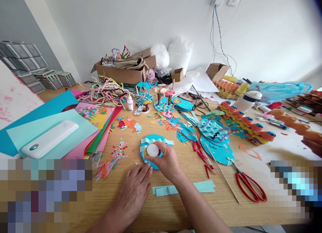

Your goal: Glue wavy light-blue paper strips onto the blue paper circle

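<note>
My right hand [167,160] grips a small bottle [152,150], its round white end facing up toward me; the other end is hidden. The bottle is over a blue oval paper piece [157,138] with wavy pale-blue strips [166,142] across it. My left hand [138,179] lies flat with fingers stretched out, fingertips at the lower edge of the blue oval. Just below the right wrist lie flat pale-blue paper strips [203,186], partly covered by the forearm.
Red-handled scissors [251,187] and a thin wooden stick [222,174] lie right. Paper scraps [118,155] are scattered left, near coloured sheets bearing a white device [50,139]. A white glue bottle [130,103] stands behind. Woven blue discs [213,129] and painted egg cartons [246,122] are right.
</note>
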`<act>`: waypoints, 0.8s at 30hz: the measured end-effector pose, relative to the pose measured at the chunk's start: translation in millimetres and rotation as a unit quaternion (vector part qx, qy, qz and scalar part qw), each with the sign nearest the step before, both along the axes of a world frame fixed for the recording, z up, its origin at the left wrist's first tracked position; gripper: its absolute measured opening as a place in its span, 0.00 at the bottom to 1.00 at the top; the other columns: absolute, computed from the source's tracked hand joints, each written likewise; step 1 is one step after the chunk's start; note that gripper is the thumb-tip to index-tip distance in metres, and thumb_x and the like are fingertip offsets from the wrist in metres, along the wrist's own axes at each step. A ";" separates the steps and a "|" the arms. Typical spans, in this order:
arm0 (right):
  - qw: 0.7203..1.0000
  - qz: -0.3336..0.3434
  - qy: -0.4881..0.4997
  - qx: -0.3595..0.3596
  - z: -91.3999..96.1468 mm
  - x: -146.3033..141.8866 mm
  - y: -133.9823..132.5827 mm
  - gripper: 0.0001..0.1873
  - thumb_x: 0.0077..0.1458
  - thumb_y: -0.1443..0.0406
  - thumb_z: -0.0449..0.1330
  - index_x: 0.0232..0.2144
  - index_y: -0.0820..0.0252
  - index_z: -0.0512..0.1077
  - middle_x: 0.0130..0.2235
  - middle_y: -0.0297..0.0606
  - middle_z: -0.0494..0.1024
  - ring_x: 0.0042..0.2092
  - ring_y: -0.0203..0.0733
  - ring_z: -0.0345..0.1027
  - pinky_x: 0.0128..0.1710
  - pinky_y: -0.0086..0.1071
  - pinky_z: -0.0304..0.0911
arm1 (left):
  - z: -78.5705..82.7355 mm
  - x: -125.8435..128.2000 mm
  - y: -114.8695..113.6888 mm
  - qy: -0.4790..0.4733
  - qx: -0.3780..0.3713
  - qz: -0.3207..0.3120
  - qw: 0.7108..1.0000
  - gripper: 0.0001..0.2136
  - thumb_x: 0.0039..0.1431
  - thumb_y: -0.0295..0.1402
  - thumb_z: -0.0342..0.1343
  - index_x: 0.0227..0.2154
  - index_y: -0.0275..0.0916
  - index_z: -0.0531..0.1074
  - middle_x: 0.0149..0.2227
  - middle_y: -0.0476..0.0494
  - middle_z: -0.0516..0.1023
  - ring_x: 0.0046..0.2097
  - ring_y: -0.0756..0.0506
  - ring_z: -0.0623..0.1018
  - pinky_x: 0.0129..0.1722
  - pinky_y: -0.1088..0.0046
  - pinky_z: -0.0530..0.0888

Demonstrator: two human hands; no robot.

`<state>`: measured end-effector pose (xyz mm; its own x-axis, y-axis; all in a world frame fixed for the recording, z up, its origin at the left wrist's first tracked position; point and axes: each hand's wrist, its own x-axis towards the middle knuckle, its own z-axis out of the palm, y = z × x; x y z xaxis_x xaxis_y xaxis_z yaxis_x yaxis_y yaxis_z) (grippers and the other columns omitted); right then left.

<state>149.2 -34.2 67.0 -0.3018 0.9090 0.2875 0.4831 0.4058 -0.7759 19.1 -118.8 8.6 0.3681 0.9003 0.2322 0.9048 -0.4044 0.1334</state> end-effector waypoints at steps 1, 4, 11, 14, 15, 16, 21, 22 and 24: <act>1.000 0.004 0.000 -0.006 0.2 0.5 0.0 0.08 0.40 0.67 0.67 0.23 0.59 0.69 0.23 0.28 0.69 0.27 0.33 0.61 0.26 0.25 0.53 | 0.2 0.0 0.0 0.000 0.000 0.000 1.000 0.16 0.58 0.30 0.48 0.50 0.39 0.65 0.51 0.44 0.71 0.47 0.42 0.71 0.42 0.63 0.69; 1.000 0.012 0.000 -0.021 1.2 1.2 -0.3 0.09 0.40 0.68 0.67 0.25 0.59 0.70 0.25 0.29 0.70 0.28 0.34 0.62 0.27 0.25 0.54 | 0.9 -0.1 0.4 0.001 -0.007 -0.005 1.000 0.17 0.58 0.29 0.48 0.50 0.38 0.65 0.51 0.44 0.72 0.47 0.43 0.71 0.41 0.64 0.69; 0.999 0.006 -0.018 -0.033 3.9 -0.3 -0.9 0.09 0.40 0.67 0.67 0.25 0.59 0.70 0.25 0.29 0.71 0.28 0.34 0.62 0.27 0.25 0.54 | -1.0 -0.3 0.9 -0.004 -0.004 -0.005 1.000 0.17 0.58 0.29 0.48 0.50 0.38 0.66 0.50 0.43 0.72 0.48 0.41 0.71 0.41 0.63 0.69; 0.999 0.006 -0.019 -0.037 4.2 0.7 -1.0 0.09 0.39 0.68 0.67 0.25 0.59 0.70 0.25 0.29 0.70 0.28 0.35 0.61 0.28 0.26 0.54 | -1.4 0.0 0.8 0.000 -0.001 -0.003 1.000 0.17 0.58 0.29 0.48 0.51 0.38 0.65 0.51 0.43 0.72 0.48 0.42 0.71 0.41 0.63 0.69; 0.999 0.004 -0.018 -0.035 4.0 0.9 -1.0 0.09 0.39 0.68 0.67 0.25 0.59 0.70 0.24 0.29 0.70 0.29 0.35 0.61 0.28 0.26 0.54 | -1.3 0.1 0.7 0.001 0.002 -0.002 1.000 0.17 0.58 0.29 0.48 0.51 0.38 0.65 0.51 0.43 0.71 0.48 0.42 0.70 0.42 0.63 0.69; 0.999 0.002 -0.017 -0.033 3.8 0.8 -0.9 0.09 0.40 0.67 0.67 0.25 0.59 0.70 0.24 0.29 0.70 0.28 0.35 0.61 0.28 0.26 0.54 | -1.0 0.2 0.6 0.001 0.005 -0.002 1.000 0.17 0.58 0.29 0.48 0.51 0.38 0.65 0.51 0.43 0.71 0.48 0.42 0.70 0.42 0.63 0.69; 0.999 0.000 -0.024 -0.039 4.9 0.2 -1.9 0.09 0.40 0.67 0.67 0.27 0.59 0.71 0.25 0.29 0.71 0.29 0.35 0.61 0.28 0.26 0.54 | -0.4 -0.3 0.5 0.008 0.011 -0.006 1.000 0.16 0.58 0.29 0.48 0.50 0.38 0.66 0.50 0.43 0.72 0.47 0.42 0.71 0.40 0.63 0.69; 0.999 -0.002 -0.026 -0.040 6.1 0.4 -2.4 0.10 0.39 0.67 0.67 0.26 0.59 0.71 0.25 0.29 0.71 0.28 0.35 0.61 0.27 0.26 0.54 | -0.8 -0.4 0.6 0.009 0.013 -0.006 1.000 0.16 0.58 0.29 0.48 0.49 0.38 0.66 0.50 0.43 0.73 0.47 0.42 0.71 0.40 0.63 0.69; 0.999 -0.007 -0.028 -0.038 8.8 1.1 -3.5 0.10 0.39 0.67 0.68 0.26 0.59 0.70 0.25 0.29 0.71 0.28 0.35 0.61 0.28 0.26 0.54 | -2.2 -0.4 0.7 0.008 0.017 -0.003 1.000 0.16 0.57 0.28 0.48 0.49 0.37 0.66 0.50 0.43 0.73 0.47 0.41 0.71 0.40 0.63 0.69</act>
<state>150.3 -37.7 75.8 -0.3025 0.9316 0.2015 0.5310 0.3403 -0.7761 18.7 -118.0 6.4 0.3778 0.8894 0.2574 0.9040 -0.4145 0.1051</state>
